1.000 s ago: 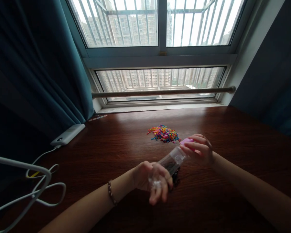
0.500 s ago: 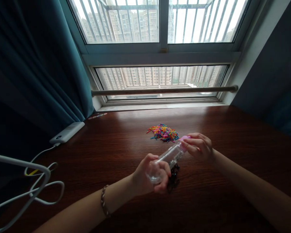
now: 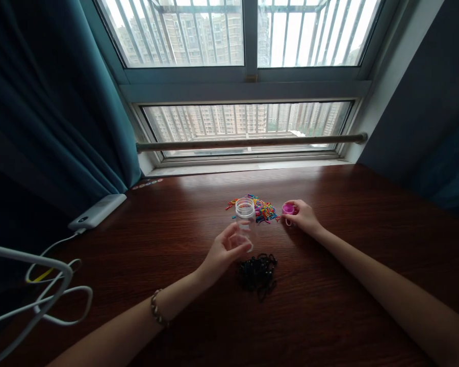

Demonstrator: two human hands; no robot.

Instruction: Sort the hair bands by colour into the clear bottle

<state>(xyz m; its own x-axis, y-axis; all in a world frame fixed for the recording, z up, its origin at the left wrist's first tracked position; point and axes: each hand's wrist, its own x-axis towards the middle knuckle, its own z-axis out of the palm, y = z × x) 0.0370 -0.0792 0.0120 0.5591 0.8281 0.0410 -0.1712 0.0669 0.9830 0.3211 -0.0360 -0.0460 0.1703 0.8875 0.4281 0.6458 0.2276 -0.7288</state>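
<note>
A clear jar [image 3: 245,216] stands upright with its mouth uncovered, and my left hand [image 3: 224,253] is wrapped round its lower part. My right hand [image 3: 304,216] grips a pink lid [image 3: 288,209], hollow side up, just right of the colourful pile. That pile of small multicoloured bands [image 3: 265,210] lies behind the jar, which partly hides it. Nearer to me, below the jar, is a heap of black bands [image 3: 258,272] that neither hand touches.
On the left of the brown table [image 3: 348,316] lies a white power bank [image 3: 98,211] with a white cable [image 3: 67,285] looping toward me. A blue curtain [image 3: 110,127] hangs there. Across the back runs a window with a metal rail [image 3: 248,143].
The pink lid has come off the jar and moved right with my right hand. My left hand has turned the jar from tilted to upright, uncovering the black heap.
</note>
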